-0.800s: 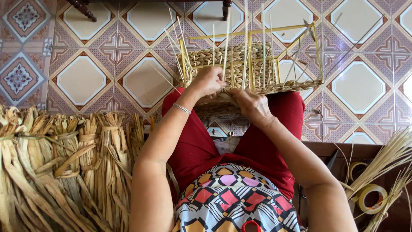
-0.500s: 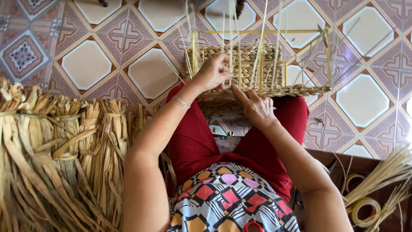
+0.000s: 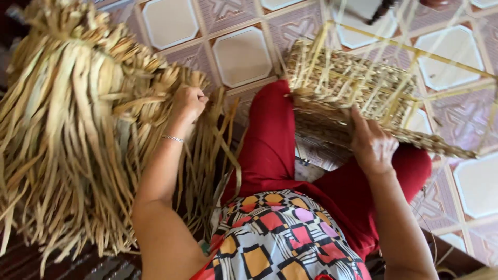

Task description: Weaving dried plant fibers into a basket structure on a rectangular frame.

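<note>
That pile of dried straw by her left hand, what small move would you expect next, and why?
Probably pulling one strand free. The left hand is closed on strands at the edge of the straw pile, while the right hand steadies the half-woven basket, whose upright stakes stand unwoven.

The bundle of dried leaf strips [image 3: 67, 129] runs off the left and top edges, so its full extent cannot be told. The left hand [image 3: 188, 103] has its fingertips buried among the strips. The half-woven basket [image 3: 353, 93] is motion-blurred at upper right, its upright stakes smeared. The right hand [image 3: 372, 145] covers part of the basket's near rim. Both arms are cut off at the bottom edge.
</note>
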